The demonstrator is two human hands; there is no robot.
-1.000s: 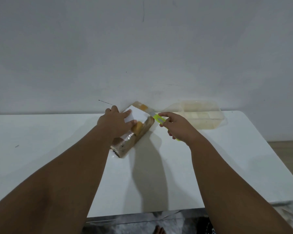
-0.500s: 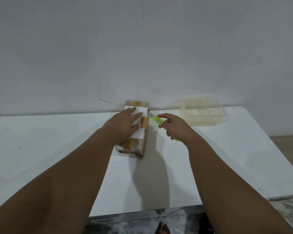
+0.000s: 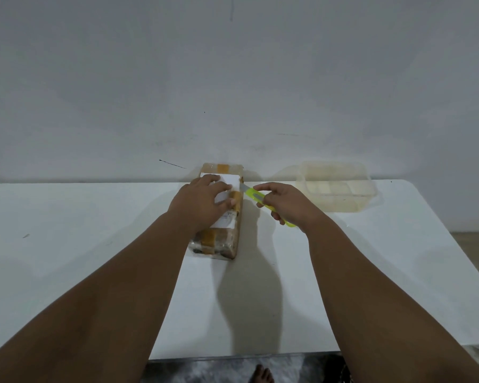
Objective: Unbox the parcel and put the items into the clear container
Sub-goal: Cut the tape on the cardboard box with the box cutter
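Note:
A brown cardboard parcel [image 3: 219, 239], wrapped in clear and orange tape with a white label on top, lies flat in the middle of the white table [image 3: 94, 244], its long side running away from me. My left hand [image 3: 202, 203] presses flat on its top, fingers spread over the label. My right hand [image 3: 285, 205] grips a yellow-green cutter [image 3: 253, 195] just right of the parcel. The blade tip touches the parcel's upper right edge. An empty clear container [image 3: 340, 200] stands at the back right of the table.
A plain grey wall rises directly behind the table. The table's right edge drops to a wooden floor [image 3: 476, 250]. A bare foot [image 3: 262, 374] shows on the floor below the table's front edge.
The parcel went from tilted on its edge to lying flat and straight. My left hand now presses on its top, and the cutter blade has come against its right edge.

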